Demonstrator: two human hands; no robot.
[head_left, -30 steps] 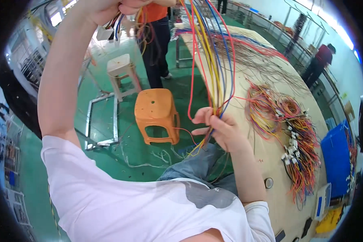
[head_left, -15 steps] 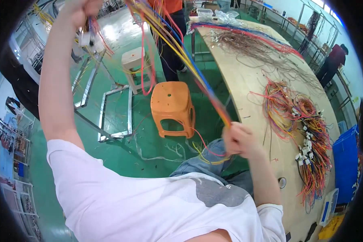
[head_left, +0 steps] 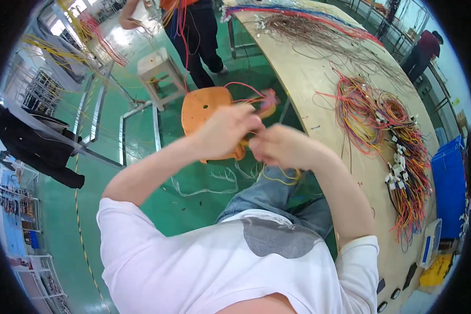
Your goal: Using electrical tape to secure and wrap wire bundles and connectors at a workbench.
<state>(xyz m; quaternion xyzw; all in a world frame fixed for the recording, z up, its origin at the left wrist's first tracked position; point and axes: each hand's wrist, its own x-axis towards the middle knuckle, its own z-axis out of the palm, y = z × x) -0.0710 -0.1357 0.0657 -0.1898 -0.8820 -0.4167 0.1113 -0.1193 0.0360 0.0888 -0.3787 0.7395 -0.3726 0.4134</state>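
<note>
Close together in front of my chest, my left hand and my right hand have their fingers curled in around a bundle of coloured wires. Pink and yellow strands stick out beyond the hands, smeared by motion. A yellow loop of wire hangs below my right hand over my jeans. The fingers hide most of the bundle where it is gripped. Behind my left hand stands an orange plastic stool, partly covered by that hand and forearm.
On the right, a wooden table carries coiled wire harnesses with white connectors and long loose brown wires. A co-worker in dark trousers stands ahead beside a white stool. Metal frames and a dark jacket are at left.
My left hand has come down from the upper left to meet my right hand. The wires stretched between them are now gathered close. My right hand has shifted left and up.
</note>
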